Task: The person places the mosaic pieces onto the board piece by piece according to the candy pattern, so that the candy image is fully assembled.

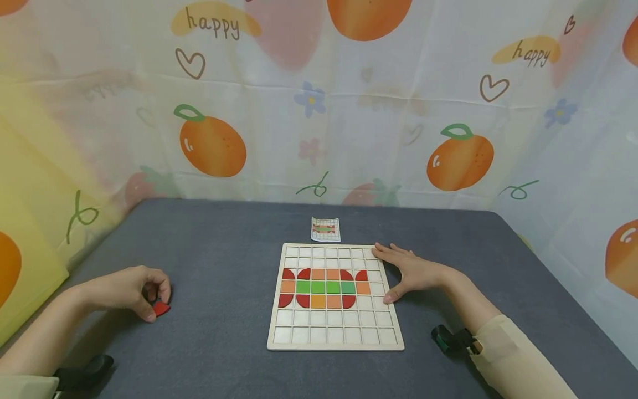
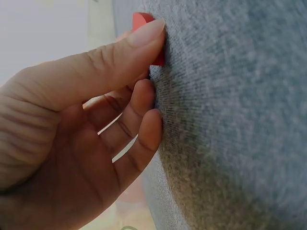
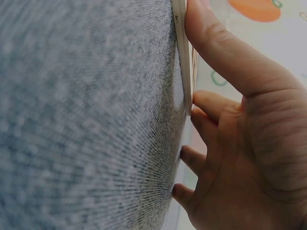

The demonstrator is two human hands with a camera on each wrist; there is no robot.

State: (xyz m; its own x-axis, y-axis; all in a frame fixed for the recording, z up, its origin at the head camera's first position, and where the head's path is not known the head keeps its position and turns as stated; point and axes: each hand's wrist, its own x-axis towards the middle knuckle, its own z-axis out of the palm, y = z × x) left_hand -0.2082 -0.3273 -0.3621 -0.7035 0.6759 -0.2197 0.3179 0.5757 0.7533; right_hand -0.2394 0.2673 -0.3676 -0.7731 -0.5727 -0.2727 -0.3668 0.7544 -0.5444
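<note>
At the left of the head view, my left hand (image 1: pixel 129 291) pinches a small red curved-edge tile (image 1: pixel 161 309) between thumb and fingers, low over the cloth. The left wrist view has the thumb over the red tile (image 2: pixel 140 20), covering much of it, with the other fingers loosely bent by the cloth. A pale grid board (image 1: pixel 335 348) lies in the middle, three of its rows holding red curved pieces and orange and green squares. My right hand (image 1: pixel 413 274) rests at its right edge, fingers spread, index finger near the top corner and thumb lower down that side.
Just behind the board lies a small pattern card (image 1: pixel 326 229) with a coloured design on a grid. Dark grey cloth (image 1: pixel 219 354) covers the table. A printed curtain (image 1: pixel 279 144) hangs along the back and sides.
</note>
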